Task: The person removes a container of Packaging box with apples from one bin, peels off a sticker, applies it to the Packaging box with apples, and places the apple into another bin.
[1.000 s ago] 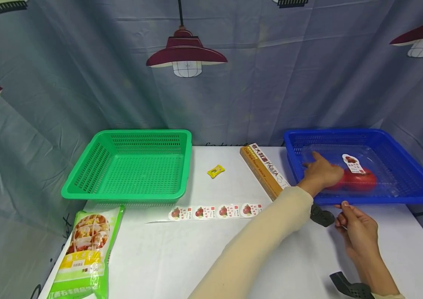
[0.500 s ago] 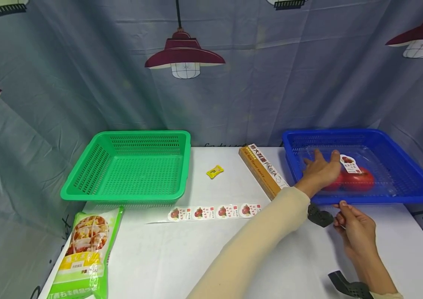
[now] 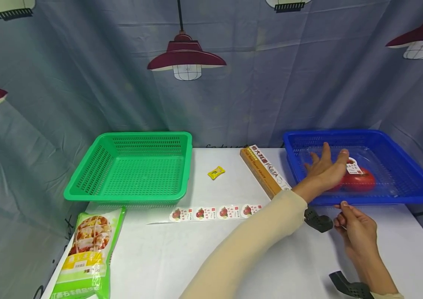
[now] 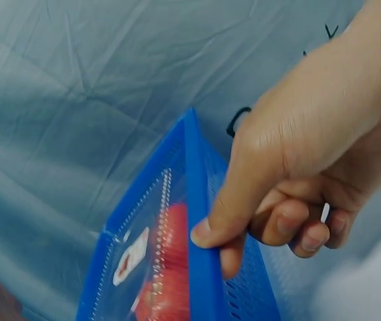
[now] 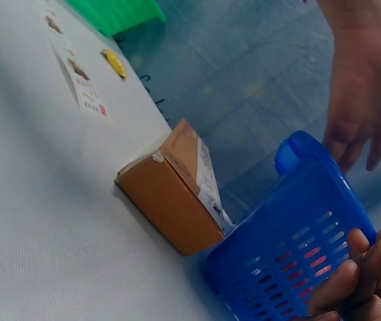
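While the right hand (image 3: 357, 230) pinches the near rim of the blue basket (image 3: 383, 200), thumb on top of the edge and fingers curled under it, the left hand (image 3: 323, 168) reaches into that basket with its fingers spread and straight. Its fingertips lie on or just over the clear pack of tomatoes (image 3: 361, 180), beside the pack's label (image 3: 354, 167); it grasps nothing. The pinch on the rim looks meant to stop the light basket from sliding on the bench (image 3: 196, 257) under the other hand's touch. The pack sits flat on the basket floor, towards the near side. A pasta box (image 3: 264, 170) lies just left of the blue basket, with a sticker strip (image 3: 215, 211), a yellow sweet (image 3: 216, 172), a green basket (image 3: 129, 195) and a green food bag (image 3: 88, 253) further left.
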Available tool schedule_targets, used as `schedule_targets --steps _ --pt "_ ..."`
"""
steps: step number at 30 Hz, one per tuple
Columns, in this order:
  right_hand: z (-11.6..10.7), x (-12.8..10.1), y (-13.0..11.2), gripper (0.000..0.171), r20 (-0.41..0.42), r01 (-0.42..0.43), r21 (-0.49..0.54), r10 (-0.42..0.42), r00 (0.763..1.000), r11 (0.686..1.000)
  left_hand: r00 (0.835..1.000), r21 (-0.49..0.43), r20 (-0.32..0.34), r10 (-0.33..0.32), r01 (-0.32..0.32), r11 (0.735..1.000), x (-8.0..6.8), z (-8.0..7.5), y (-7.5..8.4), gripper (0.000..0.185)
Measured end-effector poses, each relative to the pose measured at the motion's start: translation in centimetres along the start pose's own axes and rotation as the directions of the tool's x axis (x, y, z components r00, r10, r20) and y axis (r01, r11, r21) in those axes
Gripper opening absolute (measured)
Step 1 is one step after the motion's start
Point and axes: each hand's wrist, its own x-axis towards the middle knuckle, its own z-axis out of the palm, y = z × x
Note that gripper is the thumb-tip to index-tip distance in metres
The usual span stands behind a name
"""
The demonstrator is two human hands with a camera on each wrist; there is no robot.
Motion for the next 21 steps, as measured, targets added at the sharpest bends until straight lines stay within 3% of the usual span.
schedule_targets --steps 14,21 --pt "-0.4 0.2 -0.1 0.023 0.013 0.006 -0.001 -0.006 1.000 1.000 0.989 -0.031 0.059 0.135 -0.134 0.991 -1.3 -2.0 1.2 0.059" --pt "-0.1 0.6 0.1 0.023 0.013 -0.008 -0.035 0.009 1.000 0.999 0.981 -0.022 0.077 0.179 -0.177 0.984 -2.4 -4.2 0.8 0.058"
